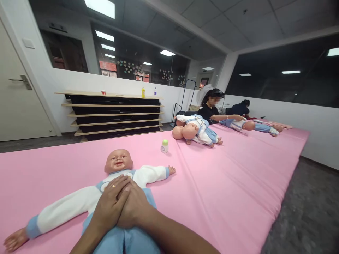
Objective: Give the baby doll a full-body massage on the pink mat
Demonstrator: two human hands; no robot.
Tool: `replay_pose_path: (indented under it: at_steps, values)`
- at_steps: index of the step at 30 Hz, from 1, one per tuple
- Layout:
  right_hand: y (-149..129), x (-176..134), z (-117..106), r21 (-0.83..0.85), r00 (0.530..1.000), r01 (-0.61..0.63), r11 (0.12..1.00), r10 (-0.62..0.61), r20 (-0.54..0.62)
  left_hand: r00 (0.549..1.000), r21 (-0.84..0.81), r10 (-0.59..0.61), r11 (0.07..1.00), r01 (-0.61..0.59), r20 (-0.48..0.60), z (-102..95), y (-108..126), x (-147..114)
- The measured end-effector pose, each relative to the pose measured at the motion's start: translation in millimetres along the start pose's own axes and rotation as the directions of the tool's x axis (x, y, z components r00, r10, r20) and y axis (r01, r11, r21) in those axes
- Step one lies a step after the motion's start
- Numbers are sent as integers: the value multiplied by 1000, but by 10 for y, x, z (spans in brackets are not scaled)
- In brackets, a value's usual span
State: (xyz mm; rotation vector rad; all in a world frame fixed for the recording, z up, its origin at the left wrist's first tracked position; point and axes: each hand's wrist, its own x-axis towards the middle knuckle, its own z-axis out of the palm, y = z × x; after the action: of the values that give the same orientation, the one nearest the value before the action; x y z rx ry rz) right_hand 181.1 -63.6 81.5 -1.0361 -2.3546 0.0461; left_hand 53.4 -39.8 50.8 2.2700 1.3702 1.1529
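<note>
A baby doll (pixel 152 174) in a white and light-blue outfit lies on its back on the pink-covered table (pixel 225 197), arms spread out to both sides. My left hand (pixel 112 203) rests on the doll's chest and belly, fingers stretched out, with a ring on one finger. Beside it and partly under its thumb lies my right hand (pixel 135 206), flat on the doll too. Some of the right hand's fingers are hidden. Neither hand grips anything. A small white bottle with a green cap (pixel 164 146) stands beyond the doll's outstretched arm.
More dolls (pixel 202 130) lie piled further along the table. A co-worker (pixel 212 107) touches another doll (pixel 238 124), and a second person (pixel 239 109) is behind. Stacked boards (pixel 113 106) stand by the wall, with a yellow bottle (pixel 143 92) on top.
</note>
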Motion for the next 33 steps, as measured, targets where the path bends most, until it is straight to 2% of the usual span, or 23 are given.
replay_pose_path:
  at_steps: [3,7,12,16,20,24,27,30,31,33]
  values:
    - [-2,-17,-15,23,998,-65,998,65,-5,998,-42,-53,998,52,-40,-37,-1,-26]
    - [30,-42,78,68,988,-151,986,150,19,992,-77,-112,991,107,-51,-53,-31,-35]
    - [32,-81,159,123,964,-264,957,261,41,991,-62,-119,991,116,-53,-76,48,-29]
    - [56,-84,157,123,955,-295,948,290,53,973,-49,-188,982,183,-135,-75,102,-14]
    - [55,-118,120,90,964,-265,960,260,54,954,-75,-219,975,207,-207,-46,59,-50]
    - [31,-194,63,43,978,-207,978,207,-10,949,-124,-205,976,179,-241,10,-73,-63]
    - [7,-199,3,-25,994,-90,996,88,-67,947,-138,-205,975,175,-247,31,-169,-37]
    - [-8,-114,-90,-65,995,102,993,-102,11,952,-145,-194,976,163,-237,36,-201,-39]
    - [-6,-61,-120,-63,992,124,990,-121,47,954,-150,-189,976,157,-233,37,-201,-43]
    - [3,65,-159,-57,995,61,997,-56,84,958,-162,-174,977,138,-229,38,-188,-50]
